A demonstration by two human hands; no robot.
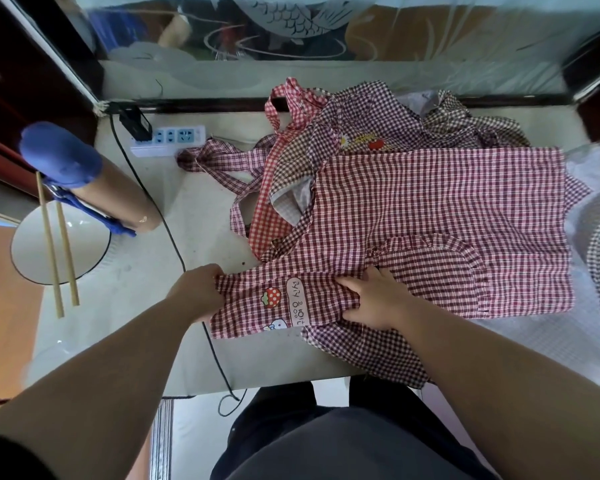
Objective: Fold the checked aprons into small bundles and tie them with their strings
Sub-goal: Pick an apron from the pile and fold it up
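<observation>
Counter [136, 299]: pale top, seen from above, with the person standing at its near edge.

1. Dark red checked apron [447, 209]: spread flat over the right half of the counter, from mid-depth to the near edge. A frilled pocket [440, 261] faces up. The bib end lies toward the middle of the near edge and carries a strawberry patch [271, 296] and a pale lettered label [297, 301].
2. Left hand [196, 292]: fingers curled round the bib's left edge, gripping the cloth.
3. Right hand [378, 299]: fingers spread, palm down, pressing the apron just right of the label. The fingertips are partly sunk in a fold.
4. Pile of further checked aprons [361, 112]: heaped loosely at the far edge, right of centre, partly under the dark red one. A brighter red-and-white apron [274, 216] trails out on the pile's left side.
5. Loose checked strings [222, 161]: tangled, lying left of the pile.
6. White power strip [168, 138]: toward the far left corner, with a black adapter [136, 123] plugged in. A black cable [174, 244] runs across the counter to the near edge and passes under the bib.
7. Cardboard tube [118, 199]: near the left edge, capped with blue cloth [61, 155].
8. White bowl [84, 244]: dark-rimmed, at the left edge. Two chopsticks [51, 251] lie across it.
9. White textured sheet [551, 337]: under the apron along the right edge.
</observation>
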